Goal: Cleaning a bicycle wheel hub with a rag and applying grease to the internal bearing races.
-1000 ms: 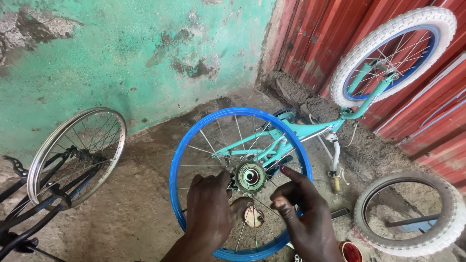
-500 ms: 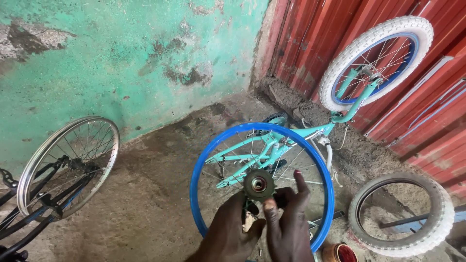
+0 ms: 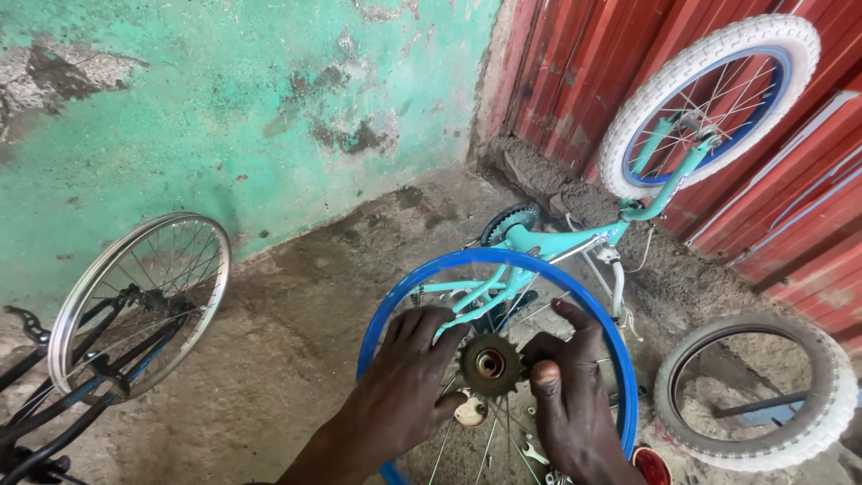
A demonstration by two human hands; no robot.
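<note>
Both hands on the sprocket point(image 3: 490, 364) at the hub of the blue rim point(image 3: 503, 261), held upright over the concrete floor. Left hand point(image 3: 404, 386) fingers spread, flat beside it. Right hand point(image 3: 566, 395) grips its edge, thumb and fingers curled. Teal bike frame point(image 3: 575, 241) just behind; loose white tire point(image 3: 763, 395) to the right.

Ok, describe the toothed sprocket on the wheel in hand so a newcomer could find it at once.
Start at the blue rim, the bare wheel held upright in front of the turquoise bicycle frame. At its centre, between the left hand and the right hand, sits the sprocket. It is the only dark, toothed metal disc with a round hole, where the thin spokes meet.
</note>
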